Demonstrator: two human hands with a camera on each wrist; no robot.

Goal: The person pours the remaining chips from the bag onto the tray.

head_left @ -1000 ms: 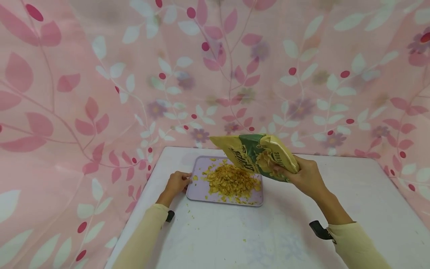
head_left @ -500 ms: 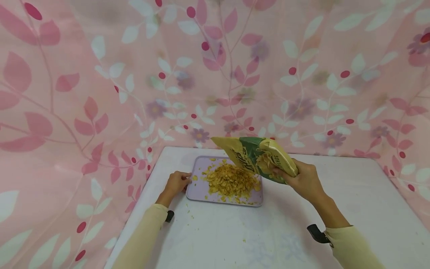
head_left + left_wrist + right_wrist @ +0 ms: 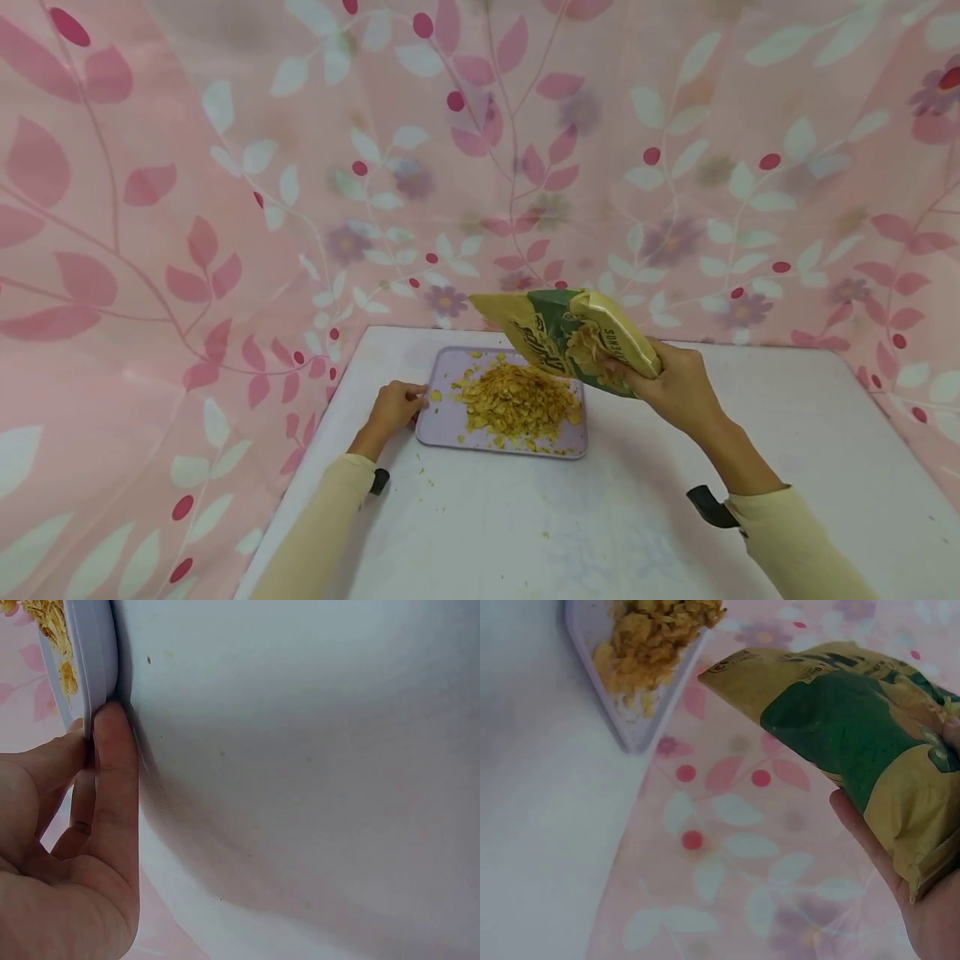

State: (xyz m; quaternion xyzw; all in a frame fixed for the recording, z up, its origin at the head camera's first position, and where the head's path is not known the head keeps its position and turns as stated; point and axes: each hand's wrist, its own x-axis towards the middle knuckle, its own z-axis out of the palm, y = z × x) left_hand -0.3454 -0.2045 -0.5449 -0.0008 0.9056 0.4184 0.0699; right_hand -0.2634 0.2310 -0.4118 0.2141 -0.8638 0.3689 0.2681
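A lilac tray [image 3: 442, 433] lies on the white table, heaped with broken yellow chips [image 3: 517, 404]. With thumb and fingers, my left hand [image 3: 395, 406] pinches the tray's left edge; the left wrist view shows the fingertips at the tray's rim [image 3: 91, 660]. My right hand [image 3: 678, 387] grips a yellow and green chip bag [image 3: 566, 337] by its bottom end. The bag tilts down to the left above the tray's right side, its mouth end over the heap. In the right wrist view the bag [image 3: 847, 727] has my fingers wrapped under it.
The white table [image 3: 487, 533] spreads around the tray, with small crumbs scattered in front of it. A pink floral cloth [image 3: 510, 167] hangs behind the table and along its sides.
The bag in my right hand dips slightly, then rises a little. My left hand and the tray stay in place, and the heap looks about the same.
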